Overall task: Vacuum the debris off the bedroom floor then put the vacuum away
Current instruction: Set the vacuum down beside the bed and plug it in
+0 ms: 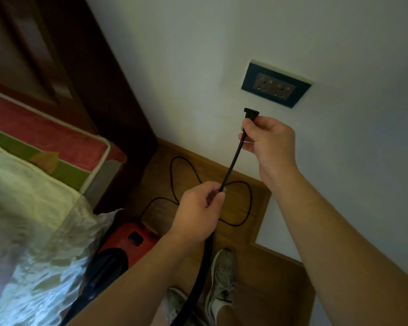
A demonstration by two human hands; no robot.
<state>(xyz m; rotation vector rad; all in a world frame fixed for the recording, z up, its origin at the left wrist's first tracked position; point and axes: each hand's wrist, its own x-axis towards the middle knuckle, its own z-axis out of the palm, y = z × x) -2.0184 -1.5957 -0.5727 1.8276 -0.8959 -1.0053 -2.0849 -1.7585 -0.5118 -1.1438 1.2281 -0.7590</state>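
Head view: black plastic vacuum plug [251, 113] pinched in right hand [269, 137], prongs hidden, dark-framed grey wall socket [276, 84] near at one o'clock; left hand [198, 208] closed around black rubber cord [232, 163] running toward seven o'clock; red vacuum body [130, 241] on wooden floor [250, 236].

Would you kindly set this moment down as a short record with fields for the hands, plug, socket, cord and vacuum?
right hand: grips the cord just behind the plug
left hand: pinches the cord lower down
plug: black, out of the socket, just below it to the left
socket: double, dark frame, on the wall, nothing plugged in
cord: black, taut between the hands, the rest looped on the wooden floor
vacuum: red and black, on the floor beside the bed
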